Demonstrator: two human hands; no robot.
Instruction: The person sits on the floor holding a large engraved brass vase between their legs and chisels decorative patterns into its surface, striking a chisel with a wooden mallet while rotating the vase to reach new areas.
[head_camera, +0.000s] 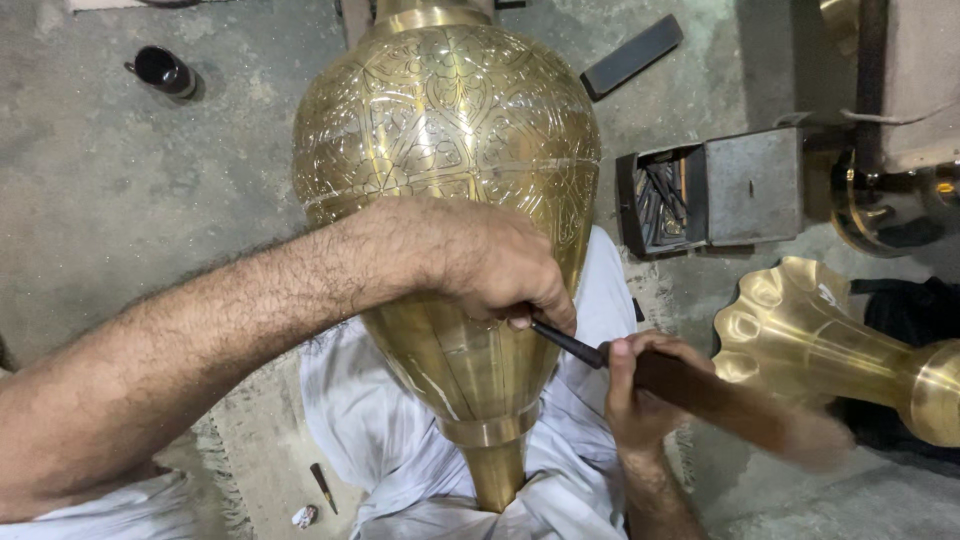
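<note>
A large engraved brass vase (440, 130) lies across my lap on white cloth (345, 420), its narrow neck pointing toward me. My left hand (490, 265) reaches over the vase's belly and is shut on a thin dark chisel (565, 342), whose tip rests against the brass. My right hand (640, 385) is shut on the handle of a wooden mallet (740, 405), which is blurred and touches the chisel's end.
A fluted brass piece (800, 330) lies at the right. A dark metal box (700, 195) holding several chisels sits on the concrete floor behind it. A black cup (163, 70) stands at the upper left, a dark flat bar (632, 55) at the top. A small tool (322, 487) lies by my leg.
</note>
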